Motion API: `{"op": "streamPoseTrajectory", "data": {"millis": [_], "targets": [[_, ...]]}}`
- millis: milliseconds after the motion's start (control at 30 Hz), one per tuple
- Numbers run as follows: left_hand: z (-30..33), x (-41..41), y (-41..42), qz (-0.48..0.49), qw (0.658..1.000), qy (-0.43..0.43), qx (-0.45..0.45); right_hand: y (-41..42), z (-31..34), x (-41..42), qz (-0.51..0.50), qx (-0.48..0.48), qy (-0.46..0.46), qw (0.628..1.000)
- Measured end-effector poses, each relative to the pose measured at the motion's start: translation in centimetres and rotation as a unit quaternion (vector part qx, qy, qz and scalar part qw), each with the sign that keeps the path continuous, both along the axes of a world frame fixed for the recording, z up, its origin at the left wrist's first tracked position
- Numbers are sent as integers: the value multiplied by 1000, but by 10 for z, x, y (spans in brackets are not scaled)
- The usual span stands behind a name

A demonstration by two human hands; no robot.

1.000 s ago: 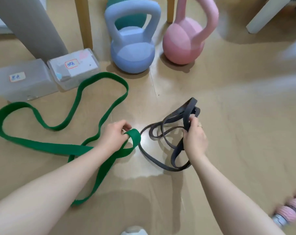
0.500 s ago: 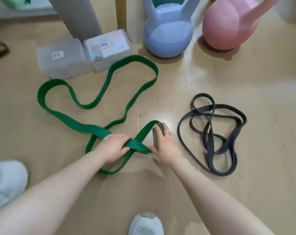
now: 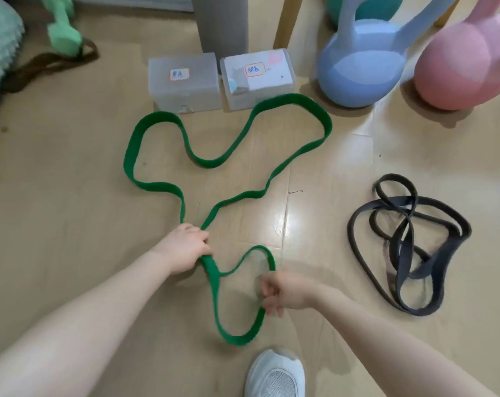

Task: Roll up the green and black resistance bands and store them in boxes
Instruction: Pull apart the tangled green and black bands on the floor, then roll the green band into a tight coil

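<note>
Green band (image 3: 162, 187) sprawls unrolled on the floor, from 6 to 12 o'clock, below the two boxes (image 3: 183, 81). Left hand (image 3: 187, 247) grips it; right hand (image 3: 280, 292) is blurred, grip indeterminate. Black band (image 3: 409, 245) lies untouched at 3 o'clock. Rolling has barely started; next: straighten, then coil.

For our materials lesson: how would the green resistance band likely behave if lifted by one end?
The green band would probably flop and dangle: it lies in loose, wavy loops on the floor. It seems light, since the left hand gathers it without visible strain. It looks flat and fabric-like, so it likely won't roll away.
</note>
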State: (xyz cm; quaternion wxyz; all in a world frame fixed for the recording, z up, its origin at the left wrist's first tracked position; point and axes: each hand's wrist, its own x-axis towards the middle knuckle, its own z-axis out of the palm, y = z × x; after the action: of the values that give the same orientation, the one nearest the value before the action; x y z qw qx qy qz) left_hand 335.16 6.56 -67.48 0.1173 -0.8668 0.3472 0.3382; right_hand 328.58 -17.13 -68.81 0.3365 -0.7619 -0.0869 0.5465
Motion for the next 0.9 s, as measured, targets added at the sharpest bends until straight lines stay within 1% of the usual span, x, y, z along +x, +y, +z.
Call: {"op": "streamPoseTrajectory", "data": {"millis": [33,67,100,133,167,200,233,300,367,400,467,533,600,633,700,733,800,900], "targets": [[3,-2,11,-11,1000,7,-2,7,4,3,-49,32,10,998],[5,-6,23,-19,1000,13,-3,13,6,14,-125,44,-23,991],[7,-11,34,-27,1000,10,-7,17,5,28,-200,24,-89,975],[8,-15,44,-36,999,-7,-23,20,1,44,-251,-11,-164,954],[9,-16,52,-39,998,-31,-33,23,-2,62,-266,-52,-231,934],[11,-16,56,-28,998,-48,-27,25,-4,79,-253,-90,-274,924],[12,-13,59,-6,999,-48,-11,27,-6,93,-225,-129,-289,921],[14,-2,61,46,997,-62,32,33,-11,116,-183,-206,-272,922],[16,15,59,111,983,-127,71,37,-18,129,-139,-255,-248,924],[16,21,63,164,971,-149,94,38,-20,132,-111,-271,-241,925],[15,26,70,268,943,-148,132,39,-23,128,-64,-288,-252,922],[8,21,75,321,932,-102,136,41,-22,114,-51,-292,-288,910],[7,12,68,350,933,-46,78,39,-17,99,-64,-273,-333,900],[9,10,61,363,931,-31,30,36,-14,92,-74,-258,-356,895],[13,14,45,393,917,-5,-74,30,-5,83,-101,-227,-389,887],[16,20,36,396,910,16,-120,29,3,80,-127,-204,-392,888],[32,31,16,372,905,53,-198,29,30,79,-202,-156,-379,890],[83,41,-9,317,903,71,-282,38,89,85,-330,-99,-349,872]]}}
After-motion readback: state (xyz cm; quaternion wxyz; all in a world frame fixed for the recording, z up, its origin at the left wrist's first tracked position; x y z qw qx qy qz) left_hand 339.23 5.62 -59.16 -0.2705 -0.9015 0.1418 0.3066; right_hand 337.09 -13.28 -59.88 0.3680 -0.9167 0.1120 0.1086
